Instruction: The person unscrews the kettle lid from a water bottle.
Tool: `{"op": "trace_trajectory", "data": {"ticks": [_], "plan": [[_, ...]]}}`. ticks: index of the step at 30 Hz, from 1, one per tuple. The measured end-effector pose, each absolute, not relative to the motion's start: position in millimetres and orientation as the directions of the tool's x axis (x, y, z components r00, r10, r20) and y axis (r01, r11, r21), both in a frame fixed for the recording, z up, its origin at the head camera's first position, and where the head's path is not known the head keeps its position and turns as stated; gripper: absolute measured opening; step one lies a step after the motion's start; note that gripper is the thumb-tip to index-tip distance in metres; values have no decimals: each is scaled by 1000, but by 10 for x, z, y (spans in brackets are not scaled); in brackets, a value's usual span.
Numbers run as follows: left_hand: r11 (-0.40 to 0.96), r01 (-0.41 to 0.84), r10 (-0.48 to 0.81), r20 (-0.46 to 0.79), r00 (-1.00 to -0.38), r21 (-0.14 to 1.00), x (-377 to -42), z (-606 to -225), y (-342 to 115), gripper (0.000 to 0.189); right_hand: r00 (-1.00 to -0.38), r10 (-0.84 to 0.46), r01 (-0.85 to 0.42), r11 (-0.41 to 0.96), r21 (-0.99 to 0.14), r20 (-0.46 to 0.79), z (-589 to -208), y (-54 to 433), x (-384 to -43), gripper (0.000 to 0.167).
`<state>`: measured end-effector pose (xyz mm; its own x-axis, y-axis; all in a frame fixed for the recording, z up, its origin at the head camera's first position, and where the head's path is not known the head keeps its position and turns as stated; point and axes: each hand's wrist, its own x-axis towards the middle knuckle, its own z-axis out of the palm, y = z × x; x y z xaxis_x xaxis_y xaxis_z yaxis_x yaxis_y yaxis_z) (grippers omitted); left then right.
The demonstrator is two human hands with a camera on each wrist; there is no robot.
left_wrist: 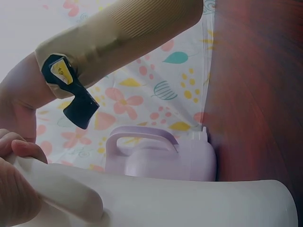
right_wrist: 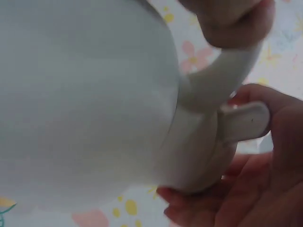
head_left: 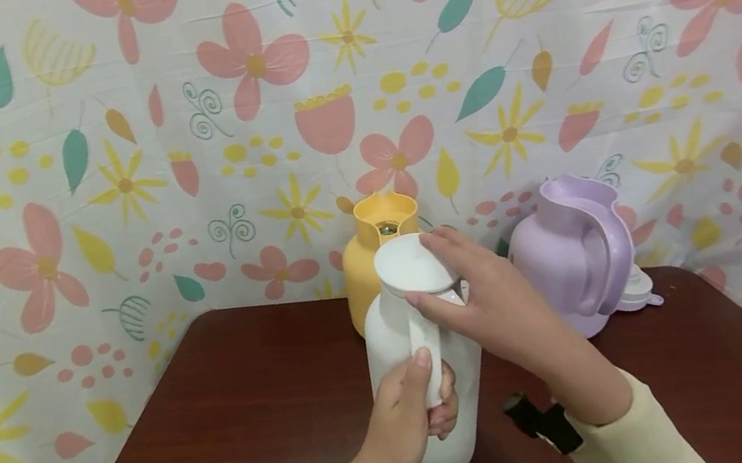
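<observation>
A white vacuum jug (head_left: 388,328) is in the middle of the head view, slightly tilted, with its round white lid (head_left: 414,263) on top. My left hand (head_left: 404,416) grips the jug's handle (head_left: 426,350), thumb along its outer side. Over the top, my right hand (head_left: 490,293) holds the lid, with thumb and fingers at opposite sides of its rim. In the right wrist view those fingers curve around the lid beside its projecting tab (right_wrist: 246,121). Whether the jug's base touches the table cannot be told.
A yellow jug (head_left: 358,267) with an uncovered mouth stands behind the white one. To the right is a lilac jug (head_left: 547,258), also uncovered, with a white-and-lilac lid (head_left: 638,289) beside it. The dark brown table (head_left: 240,420) backs onto a floral cloth (head_left: 175,133).
</observation>
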<state>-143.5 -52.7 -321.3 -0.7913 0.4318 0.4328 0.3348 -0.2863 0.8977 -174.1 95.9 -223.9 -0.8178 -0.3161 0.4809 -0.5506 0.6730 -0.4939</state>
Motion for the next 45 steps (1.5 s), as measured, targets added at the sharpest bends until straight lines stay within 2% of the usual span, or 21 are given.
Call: {"op": "trace_trajectory", "data": {"ticks": [6,10,15,18,24,27,30,32,35,38,40,42,45], "plan": [[-258,344,419,426,-802,903,-1428,-3213,-529,53,-773,-494,-632,545,-551,398,-2184,1163,-1924,64],[-265,352,419,436,-796,898,-1426,-3215,-521,52,-709,-626,-676,470,-568,326,-2106,1302,-2057,62],[-259,355,420,436,-796,898,-1421,-3204,-510,52,-634,-732,-703,412,-580,250,-2019,1445,-2208,59],[-262,357,417,438,-796,897,-1422,-3206,-504,52,-562,-802,-704,336,-626,201,-1988,1504,-2331,60],[-281,357,424,449,-787,891,-1430,-3215,-459,50,-347,-930,-656,146,-741,124,-1937,1569,-2620,62],[-277,354,431,445,-785,893,-1433,-3218,-440,50,-305,-947,-645,127,-754,102,-1914,1577,-2698,63],[-268,355,432,442,-786,895,-1428,-3219,-441,52,-319,-944,-629,142,-764,88,-1912,1575,-2701,63],[-255,351,434,431,-791,901,-1421,-3211,-458,54,-362,-926,-633,159,-757,109,-1920,1549,-2658,61],[-245,337,442,414,-796,909,-1406,-3210,-470,56,-503,-846,-647,235,-725,176,-1963,1486,-2499,54],[-241,327,445,404,-799,914,-1400,-3213,-473,57,-665,-695,-655,366,-661,274,-2021,1353,-2306,48],[-245,340,442,417,-794,908,-1407,-3209,-480,57,-733,-594,-637,429,-640,331,-2060,1254,-2219,44],[-250,354,442,431,-786,901,-1416,-3202,-489,57,-751,-540,-637,439,-633,381,-2102,1191,-2197,41],[-265,372,446,455,-770,889,-1436,-3203,-497,57,-713,-565,-671,377,-639,415,-2144,1199,-2261,40]]}}
